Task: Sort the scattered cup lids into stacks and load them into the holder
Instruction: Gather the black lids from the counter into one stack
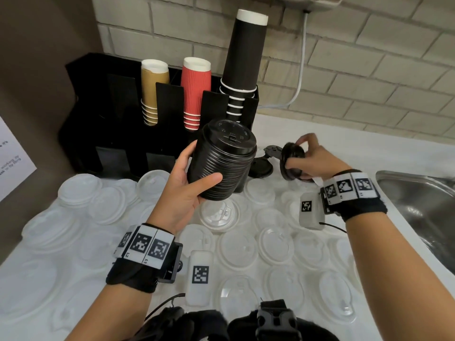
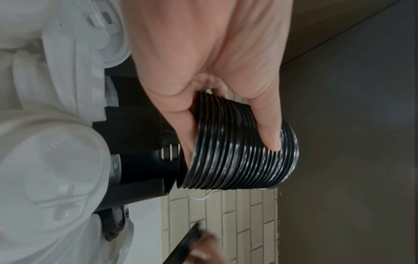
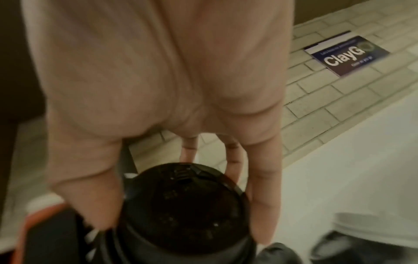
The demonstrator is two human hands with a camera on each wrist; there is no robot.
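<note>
My left hand (image 1: 189,180) grips a tall stack of black cup lids (image 1: 222,159), tilted, just in front of the black holder (image 1: 81,114). The left wrist view shows the stack's ribbed rims (image 2: 239,157) under my thumb. My right hand (image 1: 305,156) holds a black lid (image 1: 291,161) on edge, to the right of the stack and above the counter. In the right wrist view that lid (image 3: 185,205) sits between my thumb and fingers. Two more black lids (image 1: 262,167) lie on the counter behind it. Several white lids (image 1: 238,249) cover the counter.
The holder carries stacks of gold cups (image 1: 154,92), red cups (image 1: 195,92) and tall black cups (image 1: 246,60). A steel sink (image 1: 418,200) is at the right. A white cable (image 1: 299,77) runs down the brick wall. A paper sheet (image 1: 12,158) hangs at left.
</note>
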